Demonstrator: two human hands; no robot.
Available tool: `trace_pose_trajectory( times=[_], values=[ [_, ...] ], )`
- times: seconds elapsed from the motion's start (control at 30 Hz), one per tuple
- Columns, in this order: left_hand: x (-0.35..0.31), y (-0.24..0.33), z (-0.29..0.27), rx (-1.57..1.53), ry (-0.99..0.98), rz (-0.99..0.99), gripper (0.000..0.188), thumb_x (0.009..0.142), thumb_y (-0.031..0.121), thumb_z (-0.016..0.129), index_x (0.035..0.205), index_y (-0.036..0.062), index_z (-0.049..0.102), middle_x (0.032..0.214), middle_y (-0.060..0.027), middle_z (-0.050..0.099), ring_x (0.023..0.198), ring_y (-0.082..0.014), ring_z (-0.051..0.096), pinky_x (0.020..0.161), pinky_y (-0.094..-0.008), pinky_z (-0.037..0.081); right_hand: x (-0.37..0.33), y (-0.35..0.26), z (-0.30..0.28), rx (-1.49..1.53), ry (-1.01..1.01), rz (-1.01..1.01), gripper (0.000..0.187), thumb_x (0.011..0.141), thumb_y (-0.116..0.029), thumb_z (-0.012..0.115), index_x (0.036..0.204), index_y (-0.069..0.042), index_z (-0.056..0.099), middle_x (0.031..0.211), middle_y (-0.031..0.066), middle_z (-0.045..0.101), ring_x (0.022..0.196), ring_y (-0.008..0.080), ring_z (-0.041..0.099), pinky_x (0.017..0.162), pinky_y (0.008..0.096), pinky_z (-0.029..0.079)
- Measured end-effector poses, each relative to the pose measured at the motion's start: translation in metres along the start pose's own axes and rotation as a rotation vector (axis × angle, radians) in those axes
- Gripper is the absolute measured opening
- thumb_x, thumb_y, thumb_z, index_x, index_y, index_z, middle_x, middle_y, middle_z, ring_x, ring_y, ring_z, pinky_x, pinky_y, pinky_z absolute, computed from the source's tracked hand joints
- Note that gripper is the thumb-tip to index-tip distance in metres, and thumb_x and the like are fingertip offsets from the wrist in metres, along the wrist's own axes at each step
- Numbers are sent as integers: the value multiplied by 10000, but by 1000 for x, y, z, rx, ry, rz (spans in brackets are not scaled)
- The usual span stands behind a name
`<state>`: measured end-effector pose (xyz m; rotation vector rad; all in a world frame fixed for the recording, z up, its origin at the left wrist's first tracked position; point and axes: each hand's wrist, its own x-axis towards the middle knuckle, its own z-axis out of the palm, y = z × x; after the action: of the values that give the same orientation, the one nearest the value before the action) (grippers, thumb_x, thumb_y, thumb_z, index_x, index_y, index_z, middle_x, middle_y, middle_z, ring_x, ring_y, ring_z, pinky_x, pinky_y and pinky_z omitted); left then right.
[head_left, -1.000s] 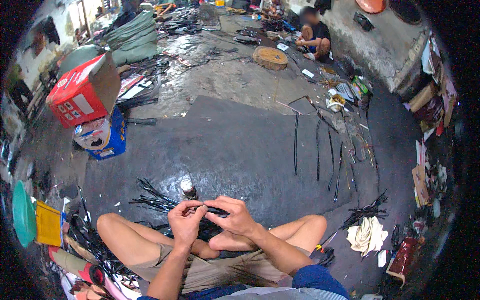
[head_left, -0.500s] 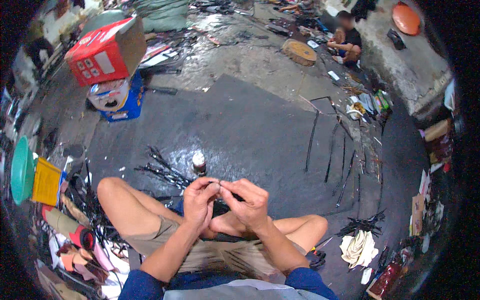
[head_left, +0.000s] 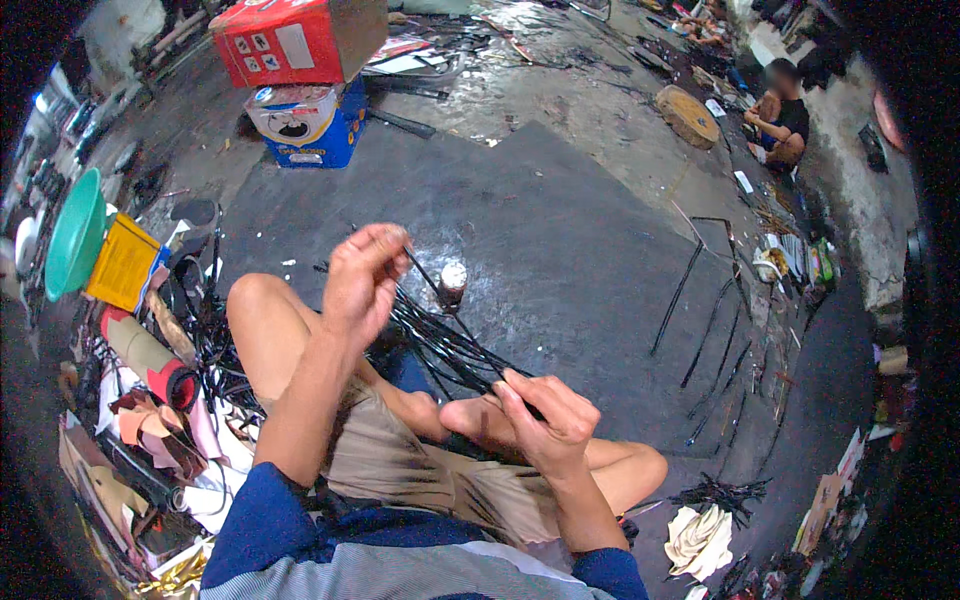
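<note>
I sit cross-legged on a dark sheet, my hands drawn apart. My left hand point(head_left: 365, 285) is raised and pinches one end of a thin black strip point(head_left: 424, 270). Lower on the right, my right hand point(head_left: 550, 418) is closed with thumb and forefinger on the strip's other part. The strip slants between them, in front of a small dark jar point(head_left: 453, 290) with a whitish top. Beneath it lies a bundle of similar black strips point(head_left: 440, 345) on the floor, partly hidden by my left hand.
A red carton point(head_left: 275, 45) sits on a blue box point(head_left: 335, 135). Left are a green basin point(head_left: 78, 235), a yellow container point(head_left: 128, 262), a fabric roll point(head_left: 145, 350) and scraps. Right are laid-out black strips point(head_left: 680, 295), cream cloth point(head_left: 698, 542), a round wood block point(head_left: 688, 115) and a seated person point(head_left: 782, 120).
My hands, together at the centre before, have moved apart: the left up and leftward, the right down and rightward, with the black strip stretched between them. My view has shifted.
</note>
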<state>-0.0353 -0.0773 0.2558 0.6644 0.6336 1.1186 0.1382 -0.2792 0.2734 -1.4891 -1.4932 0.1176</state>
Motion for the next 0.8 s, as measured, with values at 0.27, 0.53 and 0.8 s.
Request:
trace_pose_trajectory(
  times=[0.27, 0.53, 0.8],
  values=[
    [112, -7, -101, 194, 424, -142, 120, 938, 180, 701, 931, 72, 649, 732, 0, 610, 618, -107, 579, 527, -204, 472, -59, 28, -18, -63, -116, 250, 130, 789, -15, 810, 909, 14, 769, 737, 129, 711, 615, 197, 670, 576, 291, 508],
    [165, -114, -241, 334, 521, -434, 219, 898, 51, 714, 767, 73, 540, 634, -36, 538, 473, -148, 475, 389, -284, 358, -104, 60, -56, -19, -244, 452, 144, 852, -120, 780, 924, 3, 758, 777, 140, 718, 653, 252, 682, 618, 343, 530],
    [164, -131, -279, 582, 804, -377, 98, 806, 23, 744, 773, 11, 653, 686, -82, 642, 495, -176, 556, 412, -294, 431, -146, 111, -120, -239, -590, 638, 252, 865, -274, 742, 955, -39, 757, 930, 167, 748, 851, 350, 722, 792, 444, 569]
  ],
)
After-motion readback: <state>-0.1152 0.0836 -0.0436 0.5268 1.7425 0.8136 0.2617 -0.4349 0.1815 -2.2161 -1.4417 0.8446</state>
